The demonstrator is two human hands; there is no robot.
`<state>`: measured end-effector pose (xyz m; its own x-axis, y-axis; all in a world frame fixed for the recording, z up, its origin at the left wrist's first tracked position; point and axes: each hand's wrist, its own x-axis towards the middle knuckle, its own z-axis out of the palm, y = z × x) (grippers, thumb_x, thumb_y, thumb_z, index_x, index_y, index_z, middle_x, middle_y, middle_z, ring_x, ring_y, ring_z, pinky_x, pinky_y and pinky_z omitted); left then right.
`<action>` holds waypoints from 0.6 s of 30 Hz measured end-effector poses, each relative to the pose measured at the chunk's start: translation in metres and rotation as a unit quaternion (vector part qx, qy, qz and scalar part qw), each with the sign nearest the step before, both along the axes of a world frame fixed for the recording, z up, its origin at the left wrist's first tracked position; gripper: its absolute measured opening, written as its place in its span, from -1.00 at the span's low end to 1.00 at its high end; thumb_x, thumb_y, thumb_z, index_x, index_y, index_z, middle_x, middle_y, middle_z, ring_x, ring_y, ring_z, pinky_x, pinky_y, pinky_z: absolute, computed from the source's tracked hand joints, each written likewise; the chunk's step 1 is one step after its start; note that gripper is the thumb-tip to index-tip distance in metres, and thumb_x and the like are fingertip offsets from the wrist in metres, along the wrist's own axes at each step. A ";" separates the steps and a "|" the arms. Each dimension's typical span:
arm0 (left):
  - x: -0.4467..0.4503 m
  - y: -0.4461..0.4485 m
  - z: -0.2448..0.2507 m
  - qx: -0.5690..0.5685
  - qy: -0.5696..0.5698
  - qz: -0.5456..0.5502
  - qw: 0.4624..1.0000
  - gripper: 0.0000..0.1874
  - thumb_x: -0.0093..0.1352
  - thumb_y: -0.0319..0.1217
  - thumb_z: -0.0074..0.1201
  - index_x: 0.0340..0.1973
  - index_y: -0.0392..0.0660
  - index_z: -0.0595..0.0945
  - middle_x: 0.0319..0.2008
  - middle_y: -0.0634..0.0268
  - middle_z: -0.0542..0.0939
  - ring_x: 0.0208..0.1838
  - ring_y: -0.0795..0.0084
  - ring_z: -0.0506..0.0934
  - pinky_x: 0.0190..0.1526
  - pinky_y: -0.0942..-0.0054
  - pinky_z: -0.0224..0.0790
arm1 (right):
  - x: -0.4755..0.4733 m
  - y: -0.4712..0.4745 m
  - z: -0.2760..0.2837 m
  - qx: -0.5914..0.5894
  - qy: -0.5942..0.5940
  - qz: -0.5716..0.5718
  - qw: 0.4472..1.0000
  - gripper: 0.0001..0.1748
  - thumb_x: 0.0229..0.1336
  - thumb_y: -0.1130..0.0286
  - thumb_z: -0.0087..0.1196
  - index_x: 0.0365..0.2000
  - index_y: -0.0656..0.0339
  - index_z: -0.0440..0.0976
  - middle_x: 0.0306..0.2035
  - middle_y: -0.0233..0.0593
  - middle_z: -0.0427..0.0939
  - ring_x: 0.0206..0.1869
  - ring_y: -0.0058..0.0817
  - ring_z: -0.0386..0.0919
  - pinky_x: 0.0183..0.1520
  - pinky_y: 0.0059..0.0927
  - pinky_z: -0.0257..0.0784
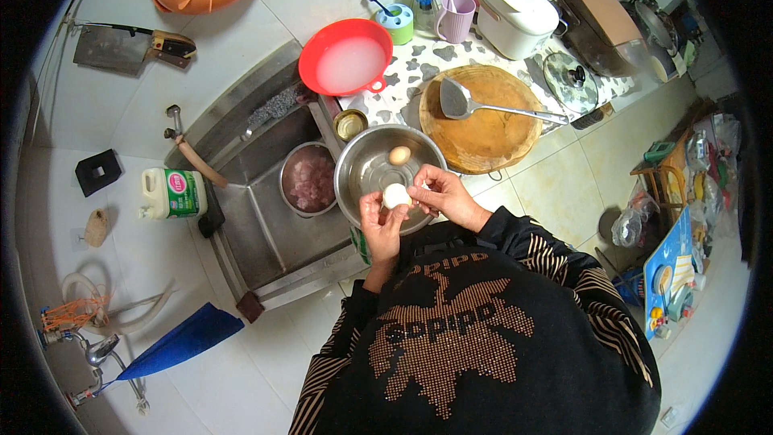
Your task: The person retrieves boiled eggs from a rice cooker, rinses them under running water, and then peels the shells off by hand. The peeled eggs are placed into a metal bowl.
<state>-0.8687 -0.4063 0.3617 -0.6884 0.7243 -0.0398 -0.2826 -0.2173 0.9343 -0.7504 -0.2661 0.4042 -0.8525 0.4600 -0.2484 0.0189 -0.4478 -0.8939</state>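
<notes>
A whitish, apparently peeled egg (396,196) is held over the near side of a steel basin (355,172). My left hand (381,223) grips the egg from below left, thumb against it. At its right side, the fingertips of my right hand (444,193) are pinched together against the egg, with a small pale bit, perhaps shell, at the fingers. Inside the basin lies a brown egg (399,155), its shell on. The basin stands at the sink's right edge.
Left of the basin, a pot (309,210) of raw meat sits in the steel sink (259,217). A red basin (308,66) of cloudy liquid stands behind. To the right, a metal spatula (457,99) lies on a round wooden chopping board (501,145). A cleaver (115,48) hangs at left.
</notes>
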 end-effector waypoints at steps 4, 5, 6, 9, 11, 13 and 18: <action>-0.002 -0.001 -0.004 0.001 0.005 -0.003 1.000 -0.47 0.37 -0.55 0.41 0.13 -0.22 0.40 0.01 0.21 0.58 -0.08 0.45 0.67 -0.16 0.53 0.60 | 0.000 0.000 0.002 0.028 0.005 -0.012 1.000 -0.86 0.40 0.39 0.28 -0.14 0.16 0.54 -0.40 -0.54 0.56 -0.52 -0.81 0.39 -0.53 -0.66 0.26; -0.002 -0.002 -0.005 0.016 0.005 -0.006 1.000 -0.46 0.36 -0.57 0.41 0.13 -0.22 0.41 0.01 0.22 0.57 -0.07 0.46 0.66 -0.14 0.54 0.59 | 0.000 0.000 0.002 0.042 -0.017 -0.018 0.999 -0.86 0.39 0.40 0.30 -0.13 0.17 0.58 -0.38 -0.54 0.57 -0.51 -0.81 0.39 -0.52 -0.67 0.26; -0.003 -0.002 -0.005 -0.003 0.003 -0.004 1.000 -0.46 0.35 -0.58 0.42 0.13 -0.22 0.41 0.01 0.23 0.56 -0.06 0.48 0.65 -0.12 0.55 0.59 | 0.000 -0.001 0.002 0.058 -0.006 -0.017 0.998 -0.85 0.37 0.41 0.31 -0.11 0.17 0.61 -0.35 -0.55 0.57 -0.49 -0.81 0.40 -0.51 -0.67 0.27; -0.004 -0.002 -0.005 -0.016 0.001 -0.005 1.000 -0.45 0.33 -0.62 0.42 0.12 -0.23 0.42 0.02 0.25 0.55 -0.02 0.52 0.61 -0.06 0.56 0.57 | -0.001 -0.002 0.000 0.136 0.022 -0.032 0.990 -0.84 0.33 0.44 0.34 -0.10 0.20 0.68 -0.27 -0.52 0.59 -0.38 -0.78 0.46 -0.38 -0.66 0.33; -0.003 -0.002 -0.003 -0.015 -0.009 -0.004 1.000 -0.45 0.33 -0.63 0.42 0.12 -0.23 0.42 0.02 0.25 0.55 0.00 0.53 0.60 -0.03 0.56 0.56 | -0.005 -0.001 -0.003 0.228 0.065 -0.056 0.970 -0.85 0.32 0.47 0.34 -0.12 0.22 0.70 -0.22 -0.49 0.59 -0.27 -0.74 0.49 -0.27 -0.64 0.38; -0.001 -0.002 -0.001 -0.020 -0.010 -0.004 1.000 -0.45 0.32 -0.65 0.41 0.12 -0.23 0.42 0.03 0.25 0.56 0.00 0.53 0.60 -0.01 0.55 0.56 | -0.005 0.000 -0.006 0.227 0.053 -0.047 0.971 -0.87 0.31 0.50 0.34 -0.15 0.24 0.71 -0.19 -0.45 0.59 -0.18 -0.70 0.51 -0.16 -0.61 0.41; 0.000 0.002 0.005 -0.023 0.001 0.001 1.000 -0.47 0.33 -0.67 0.39 0.12 -0.23 0.42 0.03 0.24 0.57 0.01 0.50 0.61 0.04 0.54 0.54 | -0.004 0.001 -0.011 0.231 0.033 -0.038 0.972 -0.89 0.31 0.52 0.33 -0.19 0.30 0.66 -0.19 -0.41 0.58 -0.12 -0.66 0.51 -0.06 -0.56 0.42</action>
